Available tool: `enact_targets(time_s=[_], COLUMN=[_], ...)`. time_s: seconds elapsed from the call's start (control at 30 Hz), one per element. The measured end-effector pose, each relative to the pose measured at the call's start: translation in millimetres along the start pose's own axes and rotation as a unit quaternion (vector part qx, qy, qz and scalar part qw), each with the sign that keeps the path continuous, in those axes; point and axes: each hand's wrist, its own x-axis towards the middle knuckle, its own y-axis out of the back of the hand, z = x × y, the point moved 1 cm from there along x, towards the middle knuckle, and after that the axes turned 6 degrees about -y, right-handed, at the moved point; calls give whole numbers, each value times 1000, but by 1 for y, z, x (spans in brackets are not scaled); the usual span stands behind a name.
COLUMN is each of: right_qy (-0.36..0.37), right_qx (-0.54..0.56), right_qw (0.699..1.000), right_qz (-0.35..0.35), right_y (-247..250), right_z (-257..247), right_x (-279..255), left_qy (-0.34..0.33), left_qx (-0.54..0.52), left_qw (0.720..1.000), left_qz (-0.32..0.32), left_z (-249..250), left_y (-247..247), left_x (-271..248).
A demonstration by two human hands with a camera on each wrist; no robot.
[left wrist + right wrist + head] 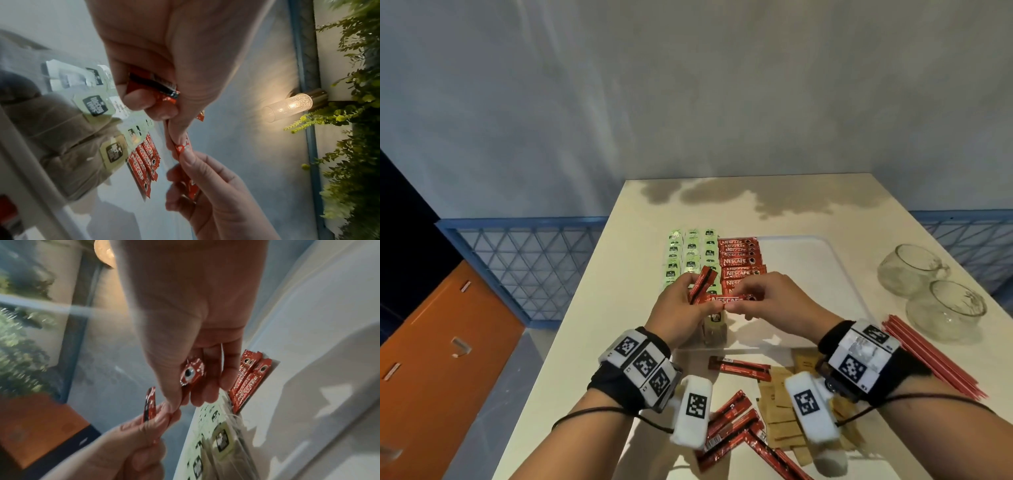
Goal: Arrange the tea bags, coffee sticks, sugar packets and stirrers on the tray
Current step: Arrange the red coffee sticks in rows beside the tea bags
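Observation:
Both hands hover over the white tray (835,270). My left hand (681,301) grips a red coffee stick (701,284) that points up, and its thumb also pinches the left end of a second red coffee stick (726,299) held level. My right hand (763,298) pinches that stick's right end (192,373). On the tray lie three columns of green tea bags (690,255) and a column of red coffee sticks (741,260). Loose coffee sticks (736,425), brown sugar packets (780,404) and red stirrers (928,356) lie on the table near me.
Two glass cups (914,270) stand at the table's right edge, beyond the stirrers. A clear bag of tea bags (714,325) lies under my hands. A blue railing (524,260) and an orange cabinet (441,359) are to the left of the table.

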Motion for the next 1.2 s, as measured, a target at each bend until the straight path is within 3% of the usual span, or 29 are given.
enact_targets(time_s=[0.2,0.27,0.4,0.47,0.73,0.97,1.2], right_qy=[-111,-150,-230,-254,-260,-266,-277], right_qx=[159,151,26,33,20,240,-27], right_qw=[980,977,973,967,962,925,953], right_qz=[-37,-34,-14,-1,87,125,119], right_y=[21,29,39,37,22,13,21], right_z=[18,31,57,61,50,41,56], right_x=[-1,-1,0,3,25,35,42], left_qy=[25,40,77,83,59,73,150], left_qx=[-25,-26,-87,-112,-94,-62,-171], left_qw=[999,999,993,989,993,995,974], left_qz=[-9,-2,35,37,25,20,-4], left_z=[-4,-5,-3,-2,-8,-16,-8], left_y=[-2,-1,5,7,19,27,27], left_x=[5,6,13,14,14,11,13])
